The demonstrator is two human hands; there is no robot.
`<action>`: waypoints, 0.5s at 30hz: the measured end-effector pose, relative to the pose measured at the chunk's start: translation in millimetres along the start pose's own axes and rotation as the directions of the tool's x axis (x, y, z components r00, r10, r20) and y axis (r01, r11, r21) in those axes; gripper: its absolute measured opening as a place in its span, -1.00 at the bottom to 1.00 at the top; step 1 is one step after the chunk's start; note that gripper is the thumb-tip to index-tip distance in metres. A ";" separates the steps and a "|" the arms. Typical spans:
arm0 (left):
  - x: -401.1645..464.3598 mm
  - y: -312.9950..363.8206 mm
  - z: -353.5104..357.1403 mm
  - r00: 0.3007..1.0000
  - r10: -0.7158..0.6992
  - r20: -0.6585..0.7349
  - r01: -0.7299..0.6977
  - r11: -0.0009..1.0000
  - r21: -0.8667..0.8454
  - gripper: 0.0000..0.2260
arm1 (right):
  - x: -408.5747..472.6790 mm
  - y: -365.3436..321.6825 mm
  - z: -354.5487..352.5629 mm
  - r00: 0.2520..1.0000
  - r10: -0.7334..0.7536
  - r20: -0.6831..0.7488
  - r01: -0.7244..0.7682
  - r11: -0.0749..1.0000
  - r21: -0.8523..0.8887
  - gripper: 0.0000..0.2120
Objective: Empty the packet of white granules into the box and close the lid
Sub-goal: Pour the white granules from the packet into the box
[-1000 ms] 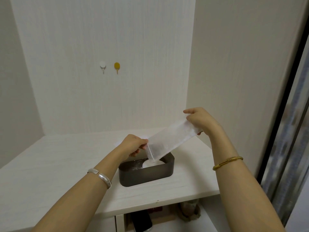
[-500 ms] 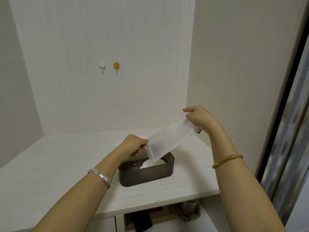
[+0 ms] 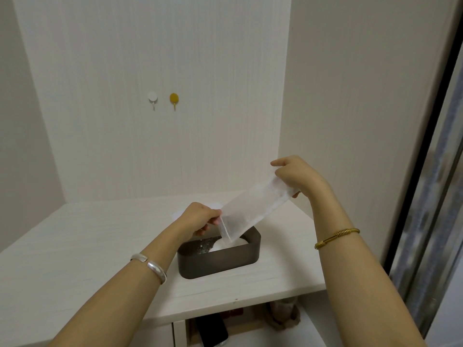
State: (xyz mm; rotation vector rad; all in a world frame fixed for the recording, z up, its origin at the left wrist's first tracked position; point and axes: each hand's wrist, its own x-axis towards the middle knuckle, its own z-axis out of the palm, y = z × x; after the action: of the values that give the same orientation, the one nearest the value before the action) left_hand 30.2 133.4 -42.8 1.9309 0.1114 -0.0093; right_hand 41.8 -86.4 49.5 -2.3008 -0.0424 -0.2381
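Note:
A dark brown rectangular box (image 3: 220,260) stands open on the white shelf (image 3: 75,246). Inside it lies a heap of white granules (image 3: 229,244). Above the box I hold a translucent white packet (image 3: 253,209) tilted down to the left, its open mouth just over the heap. My left hand (image 3: 199,217) pinches the packet's lower open end. My right hand (image 3: 295,175) grips its raised upper end. A white flat piece (image 3: 179,214), perhaps the lid, peeks out behind my left hand.
The shelf sits in a white alcove with walls at the back and right. Two small hooks, one white (image 3: 152,97) and one yellow (image 3: 174,98), hang on the back wall. Dark objects (image 3: 213,329) lie on a lower shelf below the front edge.
My right hand has lifted the packet's upper end a little, tilting it more steeply. The heap of granules in the box looks slightly larger.

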 end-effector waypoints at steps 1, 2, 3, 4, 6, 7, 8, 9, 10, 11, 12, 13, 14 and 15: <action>-0.2 0.1 -0.3 1.000 -0.001 -0.002 0.001 1.000 0.003 -0.77 | 0.2 -0.2 0.1 1.000 0.000 -0.001 0.000 1.000 -0.004 -0.47; -0.3 0.2 -0.3 1.000 -0.002 -0.005 0.002 1.000 0.006 -0.77 | 0.3 -0.3 0.4 1.000 -0.001 -0.001 0.001 1.000 -0.007 -0.47; -0.5 0.3 -0.5 1.000 -0.003 -0.007 0.003 1.000 0.007 -0.77 | 0.5 -0.4 0.7 1.000 -0.002 0.000 0.002 1.000 -0.010 -0.47; -0.7 0.5 -0.4 1.000 -0.004 -0.007 0.004 1.000 0.006 -0.77 | 0.7 -0.5 0.9 1.000 -0.002 0.001 0.002 1.000 -0.011 -0.47; -0.9 0.4 -0.4 1.000 -0.003 -0.007 0.003 1.000 0.006 -0.77 | 0.9 -0.7 0.9 1.000 -0.001 0.002 0.001 1.000 -0.013 -0.47; -0.9 0.2 -0.3 1.000 -0.004 -0.008 0.004 1.000 0.005 -0.77 | 1.0 -0.9 0.8 1.000 0.000 0.002 0.000 1.000 -0.011 -0.46; -0.8 0.0 -0.1 1.000 -0.007 -0.007 0.007 1.000 0.003 -0.77 | 1.1 -1.4 0.6 1.000 -0.001 0.003 0.001 1.000 -0.009 -0.46; -0.7 -0.1 0.2 1.000 -0.009 -0.007 0.009 1.000 0.001 -0.77 | 1.3 -2.1 0.5 1.000 -0.001 0.004 0.001 1.000 -0.008 -0.46; -0.5 -0.2 0.7 1.000 -0.011 -0.008 0.011 1.000 0.002 -0.77 | 1.5 -2.9 0.6 1.000 0.000 0.007 0.001 1.000 -0.009 -0.46; -0.2 -0.4 1.1 1.000 -0.011 -0.008 0.011 1.000 0.002 -0.77 | 1.6 -3.6 0.6 1.000 0.000 0.009 0.000 1.000 -0.011 -0.46; 0.1 -0.7 1.5 1.000 -0.010 -0.008 0.010 1.000 0.002 -0.77 | 1.6 -4.2 0.7 1.000 0.000 0.011 0.000 1.000 -0.013 -0.46; 0.4 -1.0 1.8 1.000 -0.010 -0.007 0.010 1.000 0.000 -0.77 | 1.6 -4.8 0.6 1.000 0.000 0.012 0.000 1.000 -0.013 -0.46; 0.7 -1.1 2.3 1.000 -0.011 -0.006 0.011 1.000 -0.004 -0.77 | 1.3 -5.1 0.3 1.000 0.001 0.013 -0.001 1.000 -0.014 -0.46; 0.9 -1.3 2.4 1.000 -0.013 -0.004 0.012 1.000 -0.008 -0.77 | 0.8 -5.3 -0.1 1.000 0.001 0.013 -0.001 1.000 -0.018 -0.46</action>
State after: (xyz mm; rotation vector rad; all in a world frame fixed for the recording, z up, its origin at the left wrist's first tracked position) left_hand 31.1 131.7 -44.9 1.9227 0.1263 -0.0129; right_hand 42.0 -82.9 53.6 -2.3201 -0.0459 -0.2232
